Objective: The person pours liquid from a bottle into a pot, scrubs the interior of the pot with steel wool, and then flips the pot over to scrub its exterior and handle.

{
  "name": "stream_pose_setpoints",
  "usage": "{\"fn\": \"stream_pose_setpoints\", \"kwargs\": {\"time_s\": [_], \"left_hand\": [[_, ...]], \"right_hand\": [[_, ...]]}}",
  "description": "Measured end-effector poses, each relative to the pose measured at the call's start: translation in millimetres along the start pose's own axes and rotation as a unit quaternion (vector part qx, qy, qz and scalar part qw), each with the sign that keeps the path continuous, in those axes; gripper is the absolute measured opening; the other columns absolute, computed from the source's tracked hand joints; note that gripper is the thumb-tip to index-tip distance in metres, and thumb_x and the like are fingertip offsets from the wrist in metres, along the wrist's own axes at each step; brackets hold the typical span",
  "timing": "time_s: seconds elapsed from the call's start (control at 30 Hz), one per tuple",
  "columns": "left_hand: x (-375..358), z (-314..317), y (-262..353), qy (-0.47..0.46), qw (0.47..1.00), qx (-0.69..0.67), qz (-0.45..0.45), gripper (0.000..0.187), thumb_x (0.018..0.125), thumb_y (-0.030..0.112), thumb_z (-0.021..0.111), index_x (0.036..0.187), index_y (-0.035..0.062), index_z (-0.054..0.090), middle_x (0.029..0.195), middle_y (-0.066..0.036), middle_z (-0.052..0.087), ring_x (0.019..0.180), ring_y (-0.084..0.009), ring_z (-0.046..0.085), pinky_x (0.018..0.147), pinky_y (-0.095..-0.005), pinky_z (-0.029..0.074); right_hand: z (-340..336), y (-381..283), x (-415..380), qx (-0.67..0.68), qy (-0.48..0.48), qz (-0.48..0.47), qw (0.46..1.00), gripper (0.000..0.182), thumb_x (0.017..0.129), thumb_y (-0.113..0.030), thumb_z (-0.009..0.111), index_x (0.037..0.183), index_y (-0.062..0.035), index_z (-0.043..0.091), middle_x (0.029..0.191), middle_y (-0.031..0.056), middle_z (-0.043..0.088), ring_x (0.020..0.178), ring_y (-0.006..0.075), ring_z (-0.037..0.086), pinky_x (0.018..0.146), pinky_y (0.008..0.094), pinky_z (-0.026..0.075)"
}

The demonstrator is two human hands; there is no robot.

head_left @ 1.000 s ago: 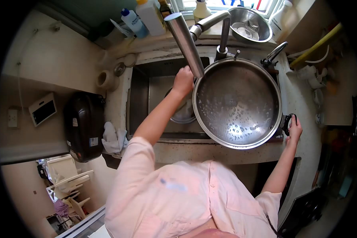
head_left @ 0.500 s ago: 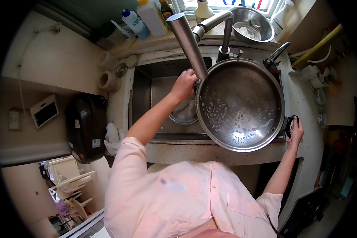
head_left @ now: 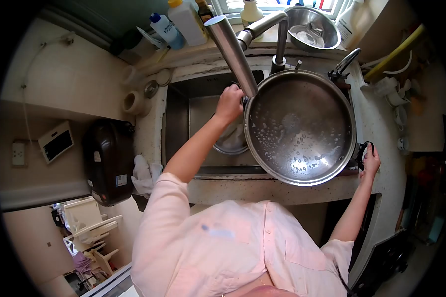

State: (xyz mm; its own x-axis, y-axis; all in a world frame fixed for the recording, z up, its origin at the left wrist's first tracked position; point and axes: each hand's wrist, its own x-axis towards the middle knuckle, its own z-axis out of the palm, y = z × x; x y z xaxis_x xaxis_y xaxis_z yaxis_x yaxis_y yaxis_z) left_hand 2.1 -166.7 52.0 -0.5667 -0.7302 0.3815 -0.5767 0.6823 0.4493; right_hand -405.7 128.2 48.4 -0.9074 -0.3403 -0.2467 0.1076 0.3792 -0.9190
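Note:
A wide steel pan (head_left: pixel 302 133) with water drops on its inside is held over the right part of the sink (head_left: pixel 198 106). My left hand (head_left: pixel 229 103) is closed at the pan's left side handle, most of which is hidden by the fingers. On the right, my right hand (head_left: pixel 370 161) grips the black side handle (head_left: pixel 362 153). The steel faucet (head_left: pixel 233 57) slants down so that its end overlaps the pan's upper left rim. Below my left forearm, a round bowl (head_left: pixel 231 141) lies in the sink basin, partly hidden by the arm and the pan.
Behind the sink, the ledge carries several bottles (head_left: pixel 167 30) and a steel bowl (head_left: pixel 314 30). A smaller tap (head_left: pixel 343 65) stands at the back right. A dark appliance (head_left: pixel 108 161) and a white cloth (head_left: pixel 143 173) are at the left, cups (head_left: pixel 397 94) at the right.
The pan appears very slightly higher in view, as the whole scene shifts a little. Both hands keep their hold on the handles.

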Motion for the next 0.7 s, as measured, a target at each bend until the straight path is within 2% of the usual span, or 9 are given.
{"fn": "stream_pose_setpoints", "kwargs": {"time_s": [0.03, 0.17, 0.27, 0.37, 0.4, 0.5, 0.6, 0.7], "left_hand": [[9, 6, -3, 0.016, 1.0, -0.003, -0.005, 0.013, 0.068, 0.003, 0.058, 0.081, 0.0016, 0.061, 0.075, -0.019, 0.06, 0.074, -0.0382, 0.058, 0.064, -0.0415, 0.047], [11, 15, 1, 0.03, 0.997, 0.037, -0.064, 0.014, 0.067, 0.001, 0.057, 0.081, 0.002, 0.061, 0.079, -0.02, 0.059, 0.075, -0.0393, 0.057, 0.066, -0.044, 0.047], [-15, -8, 10, -0.054, 0.992, 0.117, 0.005, 0.016, 0.066, 0.002, 0.058, 0.081, 0.0038, 0.062, 0.08, -0.02, 0.058, 0.079, -0.0381, 0.056, 0.068, -0.0438, 0.047], [-7, -8, 9, -0.038, 0.994, 0.103, 0.003, 0.015, 0.065, 0.003, 0.059, 0.08, 0.0051, 0.062, 0.079, -0.019, 0.058, 0.083, -0.0363, 0.055, 0.07, -0.0433, 0.047], [3, -7, 15, -0.015, 0.995, 0.092, -0.022, 0.014, 0.065, 0.005, 0.06, 0.079, 0.0053, 0.062, 0.079, -0.019, 0.058, 0.083, -0.0353, 0.055, 0.071, -0.0424, 0.047], [22, 26, -10, 0.037, 0.997, 0.061, -0.022, 0.012, 0.066, 0.006, 0.06, 0.078, 0.0058, 0.062, 0.078, -0.019, 0.057, 0.081, -0.036, 0.056, 0.068, -0.0428, 0.048], [11, 14, 1, -0.024, 0.995, 0.094, -0.021, 0.009, 0.067, 0.006, 0.059, 0.076, 0.006, 0.061, 0.077, -0.018, 0.057, 0.079, -0.0356, 0.056, 0.066, -0.043, 0.048], [-15, -6, 14, -0.04, 0.994, 0.106, -0.004, 0.01, 0.067, 0.004, 0.057, 0.077, 0.0063, 0.058, 0.076, -0.016, 0.057, 0.079, -0.0353, 0.055, 0.065, -0.0433, 0.047]], "right_hand": [[0, 0, 2, 0.003, -0.003, -0.005, 1.0, 0.031, 0.084, -0.028, 0.064, 0.107, -0.0069, 0.063, 0.054, -0.0071, 0.037, 0.043, 0.0025, 0.028, 0.038, 0.0199, 0.021], [4, -13, -7, -0.012, 0.014, 0.005, 1.0, 0.03, 0.083, -0.028, 0.064, 0.105, -0.0072, 0.064, 0.054, -0.0071, 0.037, 0.043, 0.0024, 0.028, 0.038, 0.02, 0.02], [6, -7, -6, -0.004, 0.028, 0.026, 0.999, 0.031, 0.083, -0.029, 0.064, 0.105, -0.0071, 0.063, 0.054, -0.007, 0.037, 0.042, 0.0025, 0.027, 0.037, 0.0205, 0.019], [5, -11, -9, -0.002, 0.005, 0.001, 1.0, 0.032, 0.082, -0.029, 0.065, 0.105, -0.007, 0.063, 0.054, -0.007, 0.037, 0.042, 0.0024, 0.027, 0.037, 0.0204, 0.019], [5, -10, -6, -0.006, 0.01, 0.001, 1.0, 0.032, 0.082, -0.029, 0.065, 0.106, -0.0071, 0.063, 0.054, -0.0071, 0.036, 0.042, 0.0024, 0.027, 0.037, 0.0205, 0.019], [6, -10, -6, -0.013, 0.016, -0.005, 1.0, 0.033, 0.082, -0.029, 0.065, 0.107, -0.007, 0.063, 0.054, -0.0071, 0.036, 0.042, 0.0024, 0.027, 0.038, 0.0207, 0.019], [4, -7, -4, -0.026, 0.011, 0.007, 1.0, 0.032, 0.083, -0.033, 0.063, 0.106, -0.0102, 0.063, 0.056, -0.0069, 0.036, 0.043, 0.003, 0.028, 0.039, 0.0206, 0.021], [6, -8, -3, -0.035, 0.028, 0.019, 0.999, 0.032, 0.083, -0.033, 0.063, 0.105, -0.01, 0.064, 0.056, -0.007, 0.037, 0.043, 0.003, 0.028, 0.038, 0.0209, 0.021]]}}
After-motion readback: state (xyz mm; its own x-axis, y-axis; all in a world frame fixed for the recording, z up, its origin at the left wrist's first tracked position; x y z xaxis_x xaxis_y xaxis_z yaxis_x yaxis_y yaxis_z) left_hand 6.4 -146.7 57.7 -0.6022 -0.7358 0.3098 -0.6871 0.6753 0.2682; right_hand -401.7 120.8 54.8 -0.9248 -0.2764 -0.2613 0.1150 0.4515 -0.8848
